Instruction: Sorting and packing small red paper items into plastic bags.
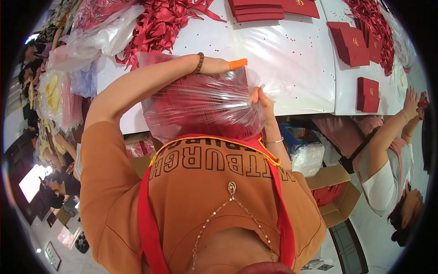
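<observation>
A clear plastic bag (pixel 205 112) stands at the near edge of the white table, against my chest. Through its stretched film show dark red flat things packed side by side; their kind is blurred by the plastic. My left hand (pixel 218 65) reaches over the far side of the bag and lies along it, with an orange cover on an outstretched finger; its other fingers are partly hidden. At the bag's right end my right hand (pixel 263 99) is closed on the gathered plastic, with creases running toward the fist.
Heaped red ribbons (pixel 157 23) lie at the far left beside crumpled clear plastic (pixel 107 39). Red gift bags (pixel 258 10) are stacked at the far middle, more red bags (pixel 356 43) at right. An open carton (pixel 340 192) sits below. Another person (pixel 385 169) works at right.
</observation>
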The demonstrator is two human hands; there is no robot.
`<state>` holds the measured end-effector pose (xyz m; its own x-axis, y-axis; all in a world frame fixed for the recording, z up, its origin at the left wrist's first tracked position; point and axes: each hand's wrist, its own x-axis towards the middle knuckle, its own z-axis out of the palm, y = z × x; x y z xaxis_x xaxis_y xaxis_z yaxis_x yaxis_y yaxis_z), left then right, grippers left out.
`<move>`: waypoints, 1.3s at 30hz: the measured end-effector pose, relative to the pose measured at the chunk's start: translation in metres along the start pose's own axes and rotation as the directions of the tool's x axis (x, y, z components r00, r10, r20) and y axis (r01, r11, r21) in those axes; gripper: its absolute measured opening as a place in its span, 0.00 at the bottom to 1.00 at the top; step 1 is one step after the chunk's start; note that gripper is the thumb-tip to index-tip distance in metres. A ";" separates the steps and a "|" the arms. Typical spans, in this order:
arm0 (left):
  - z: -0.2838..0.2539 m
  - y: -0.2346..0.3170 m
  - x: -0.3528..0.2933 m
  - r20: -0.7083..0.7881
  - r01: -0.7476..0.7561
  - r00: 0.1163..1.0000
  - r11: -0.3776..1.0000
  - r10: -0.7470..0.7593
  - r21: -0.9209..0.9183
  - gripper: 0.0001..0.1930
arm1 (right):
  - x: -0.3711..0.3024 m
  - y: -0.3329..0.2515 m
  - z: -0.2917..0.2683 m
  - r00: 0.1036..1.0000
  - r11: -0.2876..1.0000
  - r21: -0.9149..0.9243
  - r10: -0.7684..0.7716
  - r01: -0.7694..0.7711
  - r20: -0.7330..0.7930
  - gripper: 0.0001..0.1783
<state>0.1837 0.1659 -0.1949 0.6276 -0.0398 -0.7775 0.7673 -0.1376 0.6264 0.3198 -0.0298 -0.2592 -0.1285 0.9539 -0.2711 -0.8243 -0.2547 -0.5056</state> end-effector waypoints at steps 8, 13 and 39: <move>-0.020 0.048 -0.021 0.163 0.063 0.986 0.829 0.034 -0.555 0.33 | 0.001 -0.017 0.003 0.996 1.000 -0.009 0.030 -0.029 0.089 0.18; 0.005 0.049 -0.033 -0.108 -0.278 0.948 0.944 0.299 0.178 0.32 | -0.006 -0.002 -0.004 0.997 0.999 0.043 0.025 -0.028 0.066 0.19; 0.004 0.026 -0.057 -0.115 -0.292 0.913 0.823 0.392 0.487 0.39 | -0.010 -0.005 0.013 0.996 0.994 -0.090 -0.068 0.062 -0.066 0.21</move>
<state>0.1674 0.1609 -0.1350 0.8887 0.0240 -0.4579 0.3843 -0.5838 0.7152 0.3179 -0.0363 -0.2439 -0.0358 0.9565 -0.2896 -0.7779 -0.2086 -0.5928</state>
